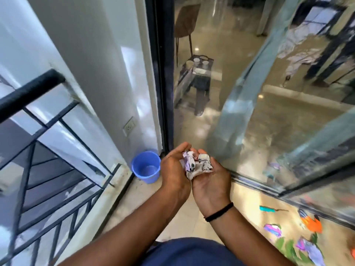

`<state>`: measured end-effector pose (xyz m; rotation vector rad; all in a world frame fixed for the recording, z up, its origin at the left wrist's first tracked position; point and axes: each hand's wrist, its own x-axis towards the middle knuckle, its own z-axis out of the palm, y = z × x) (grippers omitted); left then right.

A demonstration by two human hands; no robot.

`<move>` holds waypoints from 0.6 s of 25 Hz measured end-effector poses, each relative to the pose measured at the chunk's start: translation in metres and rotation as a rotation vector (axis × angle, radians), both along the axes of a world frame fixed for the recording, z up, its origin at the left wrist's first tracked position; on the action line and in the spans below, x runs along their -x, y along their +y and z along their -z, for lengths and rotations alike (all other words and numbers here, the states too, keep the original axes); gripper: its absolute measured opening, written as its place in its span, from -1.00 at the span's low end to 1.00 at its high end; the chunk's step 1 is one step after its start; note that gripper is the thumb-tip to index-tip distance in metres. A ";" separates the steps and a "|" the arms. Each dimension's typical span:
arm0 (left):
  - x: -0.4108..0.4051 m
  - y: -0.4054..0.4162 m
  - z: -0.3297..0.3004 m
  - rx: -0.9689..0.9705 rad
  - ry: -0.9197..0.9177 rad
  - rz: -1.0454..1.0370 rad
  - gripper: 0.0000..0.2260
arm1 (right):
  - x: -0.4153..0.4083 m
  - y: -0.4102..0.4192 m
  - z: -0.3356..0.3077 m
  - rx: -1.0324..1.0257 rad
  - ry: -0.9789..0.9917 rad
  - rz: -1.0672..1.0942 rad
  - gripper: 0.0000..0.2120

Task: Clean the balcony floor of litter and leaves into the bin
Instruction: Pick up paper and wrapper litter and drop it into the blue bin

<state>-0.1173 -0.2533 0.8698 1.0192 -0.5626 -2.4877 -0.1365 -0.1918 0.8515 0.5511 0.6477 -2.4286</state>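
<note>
Crumpled paper (196, 164) is cupped in both hands at lower centre of the frame.

The left hand (173, 167) and right hand (210, 181) are held side by side, palms up, fingers curled loosely round the wad, which rests between them and touches both. A black band (219, 212) is worn on the right wrist. The blue bin (146, 167) stands on the floor left of the hands, in the corner by the wall and door frame. More litter (311, 223) is scattered on the floor at lower right, along the glass door (269, 112). A black railing (28, 93) fills the left side.
</note>
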 end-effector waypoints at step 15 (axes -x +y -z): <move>0.088 -0.199 0.253 -0.312 -0.320 -0.026 -0.88 | 0.103 -0.209 0.214 -0.206 -0.315 -0.189 -0.75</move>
